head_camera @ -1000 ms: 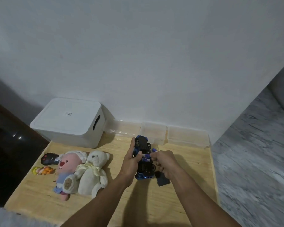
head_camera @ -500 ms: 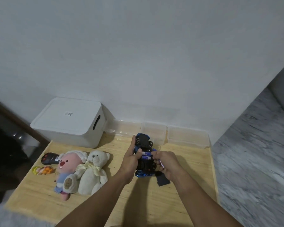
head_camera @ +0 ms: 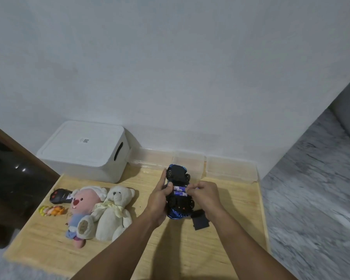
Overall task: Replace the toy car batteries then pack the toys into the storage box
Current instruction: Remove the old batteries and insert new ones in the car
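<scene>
A blue toy car (head_camera: 178,174) lies upside down above the wooden table (head_camera: 230,235), wheels up, its battery bay open. Two purple batteries (head_camera: 179,191) sit side by side in the bay. My left hand (head_camera: 159,201) grips the car along its left side, thumb on the underside. My right hand (head_camera: 204,196) has its fingertips curled onto the right end of the batteries. The black battery cover (head_camera: 200,221) lies on the table under my right wrist. The white lidded storage box (head_camera: 83,150) stands at the back left.
A pink plush (head_camera: 83,209) and a cream teddy bear (head_camera: 113,213) lie left of the car. A black remote (head_camera: 59,196) and a small yellow-orange toy (head_camera: 51,210) are further left. Clear plastic trays (head_camera: 230,168) line the wall behind.
My right hand has drawn in from the car's right side onto the batteries, and the battery it held now sits in the bay. The car stays in my left hand.
</scene>
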Available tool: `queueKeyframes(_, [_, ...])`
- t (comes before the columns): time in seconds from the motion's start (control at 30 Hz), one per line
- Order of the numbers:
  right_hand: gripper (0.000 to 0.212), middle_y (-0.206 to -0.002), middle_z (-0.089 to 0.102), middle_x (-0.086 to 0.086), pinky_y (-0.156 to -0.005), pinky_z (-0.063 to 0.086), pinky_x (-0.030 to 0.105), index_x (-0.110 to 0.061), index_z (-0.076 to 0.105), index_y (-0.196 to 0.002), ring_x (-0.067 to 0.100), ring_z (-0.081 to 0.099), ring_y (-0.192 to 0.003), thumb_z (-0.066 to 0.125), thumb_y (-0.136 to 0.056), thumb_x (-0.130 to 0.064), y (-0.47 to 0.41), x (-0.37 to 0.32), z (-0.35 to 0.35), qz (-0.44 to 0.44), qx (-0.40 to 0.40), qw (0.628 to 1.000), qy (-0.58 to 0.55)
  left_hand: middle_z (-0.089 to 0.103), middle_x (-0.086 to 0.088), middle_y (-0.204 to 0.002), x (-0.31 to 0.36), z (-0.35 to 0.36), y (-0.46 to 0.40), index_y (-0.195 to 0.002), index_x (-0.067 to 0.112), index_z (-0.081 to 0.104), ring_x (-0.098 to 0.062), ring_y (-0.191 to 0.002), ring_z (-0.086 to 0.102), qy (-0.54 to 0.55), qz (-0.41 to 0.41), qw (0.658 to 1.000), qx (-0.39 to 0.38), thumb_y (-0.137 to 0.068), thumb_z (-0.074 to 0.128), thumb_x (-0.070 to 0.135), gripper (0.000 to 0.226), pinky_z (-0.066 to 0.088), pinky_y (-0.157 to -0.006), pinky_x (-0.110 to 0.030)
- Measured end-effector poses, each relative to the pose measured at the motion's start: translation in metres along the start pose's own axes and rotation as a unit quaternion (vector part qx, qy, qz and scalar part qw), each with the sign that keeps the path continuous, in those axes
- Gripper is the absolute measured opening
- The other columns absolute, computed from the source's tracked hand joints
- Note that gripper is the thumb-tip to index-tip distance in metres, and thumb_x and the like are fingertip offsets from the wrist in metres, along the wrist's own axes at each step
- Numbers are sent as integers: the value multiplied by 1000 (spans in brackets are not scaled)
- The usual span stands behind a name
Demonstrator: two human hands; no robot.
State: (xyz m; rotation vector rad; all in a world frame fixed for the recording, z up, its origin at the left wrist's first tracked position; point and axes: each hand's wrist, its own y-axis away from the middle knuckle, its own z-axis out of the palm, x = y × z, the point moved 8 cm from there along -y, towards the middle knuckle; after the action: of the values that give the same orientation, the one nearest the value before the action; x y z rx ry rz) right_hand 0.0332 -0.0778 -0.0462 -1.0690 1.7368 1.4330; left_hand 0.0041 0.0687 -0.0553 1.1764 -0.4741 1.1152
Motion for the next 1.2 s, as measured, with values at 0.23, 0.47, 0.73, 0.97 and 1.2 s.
queueKeyframes(0.23, [10,-76,71,-4,-68,46,25,-14,73,-65,13,64,-77,82,-69,-10,-2,-4,-8,-16,23,999,37,59,-23,-131,-1,2,1,-146,42,34,-41,-112,58,-5,-30,998,-59,-83,40,-14,84,48,-94,-50])
queueKeyframes(0.47, [10,-69,72,-10,-68,52,25,-24,76,-63,10,68,-74,83,-64,-32,0,-19,2,-46,-13,991,121,64,-10,-128,1,4,-1,-148,42,30,-31,-109,62,-72,-18,995,-64,-84,41,-21,91,47,-100,-45])
queueKeyframes(0.73, [11,-74,75,-4,-82,57,36,-24,79,-69,14,69,-84,85,-61,-26,-5,-30,5,-25,-88,981,168,68,-2,-122,4,5,0,-147,47,26,-30,-104,66,-142,3,987,-82,-82,50,-21,97,48,-99,-47])
queueKeyframes(0.97, [48,-79,74,10,-65,50,31,-1,74,-85,12,58,-65,73,-43,-24,-12,-32,11,6,-122,969,212,61,-6,-130,7,11,0,-146,51,25,-28,-105,65,-199,17,976,-91,-78,57,-17,102,51,-96,-45])
queueKeyframes(1.2, [38,-59,65,4,-53,39,29,-3,74,-75,13,51,-53,65,-45,-25,-13,-36,16,-20,-119,954,275,61,-3,-128,6,11,2,-148,47,25,-28,-109,63,-210,12,973,-89,-78,57,-17,101,50,-98,-46])
